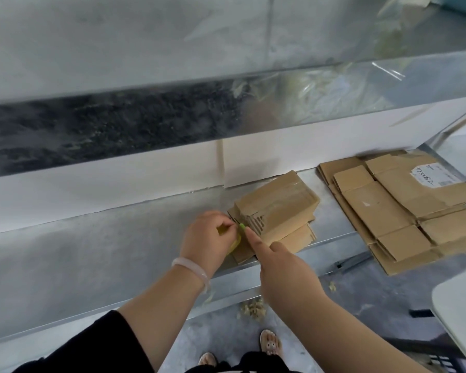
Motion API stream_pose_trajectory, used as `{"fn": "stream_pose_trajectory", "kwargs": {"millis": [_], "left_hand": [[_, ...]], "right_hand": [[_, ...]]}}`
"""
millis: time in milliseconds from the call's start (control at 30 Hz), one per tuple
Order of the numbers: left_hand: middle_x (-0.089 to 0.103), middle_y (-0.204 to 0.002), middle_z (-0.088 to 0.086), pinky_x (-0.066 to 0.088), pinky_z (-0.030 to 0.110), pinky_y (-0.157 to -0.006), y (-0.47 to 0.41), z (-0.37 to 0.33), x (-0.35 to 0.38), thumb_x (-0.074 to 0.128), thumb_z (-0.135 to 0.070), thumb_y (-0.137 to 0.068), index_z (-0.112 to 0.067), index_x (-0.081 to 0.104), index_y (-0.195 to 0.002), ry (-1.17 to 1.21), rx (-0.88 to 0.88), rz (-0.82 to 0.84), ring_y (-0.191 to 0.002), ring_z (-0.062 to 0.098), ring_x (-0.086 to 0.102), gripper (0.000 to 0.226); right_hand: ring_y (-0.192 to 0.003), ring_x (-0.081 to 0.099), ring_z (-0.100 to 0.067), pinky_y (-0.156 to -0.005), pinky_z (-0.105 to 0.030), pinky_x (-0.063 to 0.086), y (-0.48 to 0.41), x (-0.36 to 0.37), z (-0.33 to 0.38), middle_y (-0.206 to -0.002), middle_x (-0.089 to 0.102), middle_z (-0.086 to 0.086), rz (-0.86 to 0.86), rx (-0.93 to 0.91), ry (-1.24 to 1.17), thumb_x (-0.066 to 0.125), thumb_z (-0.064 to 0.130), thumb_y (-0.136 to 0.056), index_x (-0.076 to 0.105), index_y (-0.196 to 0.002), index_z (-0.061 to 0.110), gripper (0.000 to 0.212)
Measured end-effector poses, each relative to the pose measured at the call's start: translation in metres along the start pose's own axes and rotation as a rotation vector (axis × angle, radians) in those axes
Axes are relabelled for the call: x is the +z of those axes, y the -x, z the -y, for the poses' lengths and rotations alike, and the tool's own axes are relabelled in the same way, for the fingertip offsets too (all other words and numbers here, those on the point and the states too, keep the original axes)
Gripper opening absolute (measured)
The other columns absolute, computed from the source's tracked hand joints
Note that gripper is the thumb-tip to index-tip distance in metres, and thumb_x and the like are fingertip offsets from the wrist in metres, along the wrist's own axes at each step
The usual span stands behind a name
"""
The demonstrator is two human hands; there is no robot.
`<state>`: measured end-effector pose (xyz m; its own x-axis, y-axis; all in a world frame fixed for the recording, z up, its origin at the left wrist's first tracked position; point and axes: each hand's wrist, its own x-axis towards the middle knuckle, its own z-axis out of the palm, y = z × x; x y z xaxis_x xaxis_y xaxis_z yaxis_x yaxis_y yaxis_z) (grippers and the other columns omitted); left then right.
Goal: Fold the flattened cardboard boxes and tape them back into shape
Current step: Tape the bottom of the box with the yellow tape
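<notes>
Left hand (209,235) is gripping a small yellow-green tool (234,243), fingers curled round it, at the left end of the taped box (283,208), which is sitting on the metal shelf (92,254) near its front edge. Right hand (283,267) is holding nothing, index finger (253,238) straight, pressing the box just beside the tool tip. Risks: tip nicking that finger, being so close; box sliding off the edge under the push. Flattened boxes (404,203) are lying to the right, apart.
</notes>
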<state>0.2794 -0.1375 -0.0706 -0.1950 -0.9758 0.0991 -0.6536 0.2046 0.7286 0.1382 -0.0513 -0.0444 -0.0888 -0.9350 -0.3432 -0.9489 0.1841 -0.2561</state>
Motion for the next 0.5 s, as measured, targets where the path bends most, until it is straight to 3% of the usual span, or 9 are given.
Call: {"fn": "stream_pose_trajectory", "kwargs": {"millis": [167, 333, 500], "left_hand": [[0.055, -0.084, -0.022, 0.035, 0.001, -0.069, 0.001, 0.001, 0.002, 0.069, -0.030, -0.083, -0.027, 0.073, -0.085, -0.008, -0.022, 0.021, -0.082, -0.019, 0.045, 0.005], [0.060, -0.085, -0.025, 0.036, 0.005, -0.071, 0.000, 0.000, 0.004, 0.070, -0.032, -0.083, -0.030, 0.073, -0.083, 0.028, -0.064, -0.003, -0.083, -0.008, 0.054, 0.003], [0.065, -0.092, -0.018, 0.043, 0.017, -0.082, 0.000, 0.002, 0.005, 0.071, -0.029, -0.082, -0.029, 0.072, -0.082, 0.062, -0.114, -0.057, -0.088, 0.000, 0.059, 0.001]], "right_hand": [[-0.062, 0.036, -0.009, -0.061, -0.031, 0.039, -0.001, 0.002, -0.007, -0.094, 0.032, 0.006, 0.015, -0.001, -0.021, 0.042, 0.012, -0.096, -0.019, -0.145, 0.053, 0.087], [-0.067, 0.041, -0.014, -0.062, -0.031, 0.041, -0.011, 0.004, -0.007, -0.097, 0.033, 0.005, 0.001, -0.046, 0.006, 0.043, 0.008, -0.094, -0.022, -0.143, 0.051, 0.093], [-0.075, 0.045, -0.018, -0.066, -0.032, 0.042, -0.015, 0.001, -0.029, -0.094, 0.034, 0.003, 0.104, -0.048, 0.005, 0.038, 0.005, -0.095, -0.004, -0.153, 0.044, 0.081]]}}
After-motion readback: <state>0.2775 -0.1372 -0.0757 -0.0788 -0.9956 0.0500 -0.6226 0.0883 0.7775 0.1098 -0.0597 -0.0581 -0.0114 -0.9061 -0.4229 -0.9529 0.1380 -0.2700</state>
